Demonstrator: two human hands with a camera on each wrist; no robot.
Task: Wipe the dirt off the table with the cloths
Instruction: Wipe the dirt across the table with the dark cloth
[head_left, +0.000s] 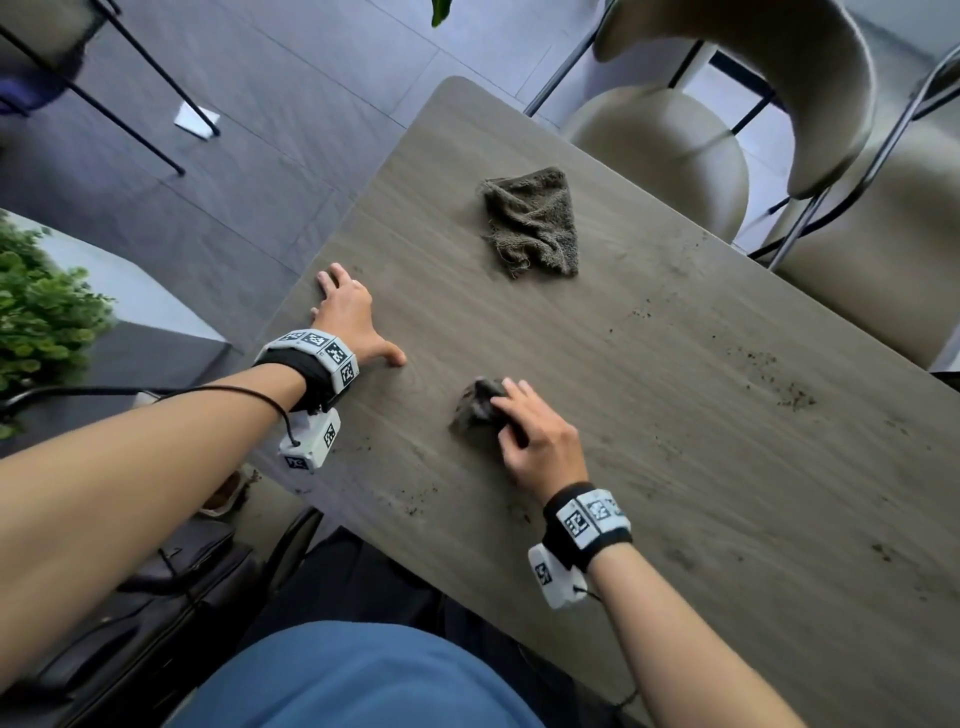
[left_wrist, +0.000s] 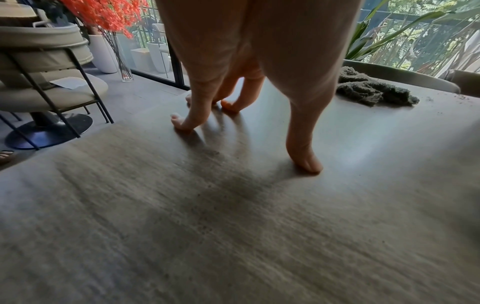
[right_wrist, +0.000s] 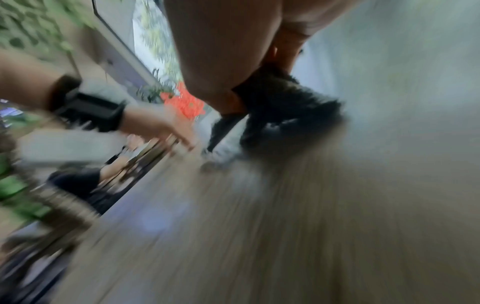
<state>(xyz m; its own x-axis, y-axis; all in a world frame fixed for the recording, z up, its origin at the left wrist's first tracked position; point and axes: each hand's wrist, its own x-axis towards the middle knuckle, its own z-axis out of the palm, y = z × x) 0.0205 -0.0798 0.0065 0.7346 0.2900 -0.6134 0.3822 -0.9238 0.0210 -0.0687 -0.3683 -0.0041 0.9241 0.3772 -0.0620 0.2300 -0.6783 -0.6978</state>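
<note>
**Two cloths on a dusty table, only one in hand**

Two cloths are out, and they look pretty different. The one under the right hand (head_left: 537, 447) is a dark grey cloth (head_left: 480, 402), balled up into a small fuzzy lump; the fingers are curled over it and gripping it, holding it down against the table (head_left: 675, 467) near the front middle. In the right wrist view it's a shaggy, nearly black wad (right_wrist: 283, 107) bunched under the palm, but that picture is badly smeared, so the texture is hard to read beyond "fluffy".

The other one, an olive-brown cloth (head_left: 535, 223), lies by itself further back on the table, well apart from both hands. It's crumpled into a rough triangle with frayed, stringy edges and a looped terry kind of surface. The left wrist view catches it too (left_wrist: 371, 90), rumpled, with loose threads hanging off the near edge.

The left hand (head_left: 348, 317) holds nothing. It's spread out flat-ish near the left edge of the table, fingers straight, with fingertips (left_wrist: 182, 123) and thumb planted on the wood.

Dirt (head_left: 789, 397) shows as dark crumbs scattered mostly over the right side of the table, plus a few specks (head_left: 415, 506) near the front edge, close to the right wrist. The tabletop itself is grey-brown woodgrain.
</note>
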